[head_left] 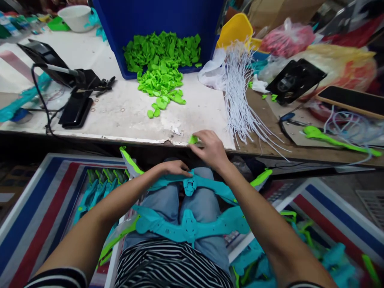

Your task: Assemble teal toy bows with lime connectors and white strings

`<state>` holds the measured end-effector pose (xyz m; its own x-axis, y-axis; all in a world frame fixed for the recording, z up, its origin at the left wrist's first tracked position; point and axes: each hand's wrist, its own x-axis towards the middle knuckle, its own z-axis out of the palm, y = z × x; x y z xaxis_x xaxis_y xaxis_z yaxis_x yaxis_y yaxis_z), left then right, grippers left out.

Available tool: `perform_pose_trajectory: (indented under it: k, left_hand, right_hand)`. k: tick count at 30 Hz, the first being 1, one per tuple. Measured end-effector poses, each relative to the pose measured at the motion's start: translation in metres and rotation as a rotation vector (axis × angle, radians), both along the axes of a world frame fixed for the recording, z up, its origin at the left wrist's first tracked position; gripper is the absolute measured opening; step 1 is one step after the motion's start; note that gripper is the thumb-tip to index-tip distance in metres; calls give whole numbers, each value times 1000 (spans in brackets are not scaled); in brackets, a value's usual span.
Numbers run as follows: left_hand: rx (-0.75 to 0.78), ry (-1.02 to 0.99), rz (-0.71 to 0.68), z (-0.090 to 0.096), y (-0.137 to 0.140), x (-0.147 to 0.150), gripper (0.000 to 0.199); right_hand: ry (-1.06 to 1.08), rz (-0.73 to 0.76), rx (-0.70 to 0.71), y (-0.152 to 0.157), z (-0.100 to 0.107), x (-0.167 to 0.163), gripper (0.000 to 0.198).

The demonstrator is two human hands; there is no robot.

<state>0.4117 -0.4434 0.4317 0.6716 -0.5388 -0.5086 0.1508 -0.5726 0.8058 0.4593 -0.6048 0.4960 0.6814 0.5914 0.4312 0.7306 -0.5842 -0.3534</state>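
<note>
A small bright green plastic piece (193,139) is pinched between the thumb and fingers of my right hand (210,148), close to the table's front edge. Across my knees lies a teal plastic frame (190,185) with green-tipped ends. My left hand (177,167) is closed on its upper edge, left of the centre hub; some of its fingers are hidden. Nearer my body, a second teal plastic frame (189,227) of similar shape rests on my lap.
A tipped blue bin (162,16) spills a heap of green pieces (162,76) onto the table. White cords (240,92) hang over the table edge at right. Two boxes lined with striped cloth (51,200) flank my legs, holding more teal parts (258,260). A black phone (76,110) lies left.
</note>
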Motion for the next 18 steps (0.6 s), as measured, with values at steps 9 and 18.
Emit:
perform_pose_trajectory:
  k: [9,18]
  left_hand:
    - [-48,78,16,-2,0,-2,49]
    - [-35,11,-76,1,-1,-4,57]
  right_hand:
    - [-53,172,-6,-50,-71,-115,19]
    - [85,-31,124,-44,-91,-119,15]
